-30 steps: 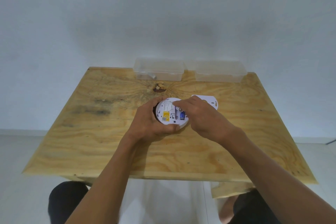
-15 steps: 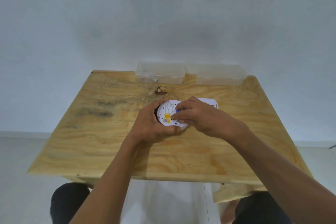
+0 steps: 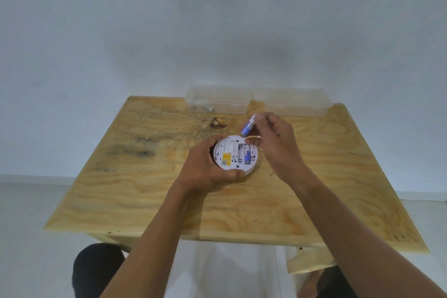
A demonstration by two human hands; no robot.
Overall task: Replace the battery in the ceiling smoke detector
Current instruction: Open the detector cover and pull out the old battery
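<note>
I see the smoke detector [image 3: 234,155] lying back-up mid-surface [image 3: 150,201], my left hand [image 3: 205,172] wrapped around it to steady it; one battery [image 3: 247,157] sits inside. My right hand [image 3: 275,138] pinches another battery [image 3: 249,125] just above the detector, lifted out since a second ago

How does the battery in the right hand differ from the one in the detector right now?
The lifted battery is pinched in the right hand fingers, clear of the table; the seated battery lies in the smoke detector compartment, which the left hand steadies. The lifted battery tilts diagonally; the seated battery lies flat along its slot, with an empty slot beside it. Both look blue and white, similar in size.
</note>
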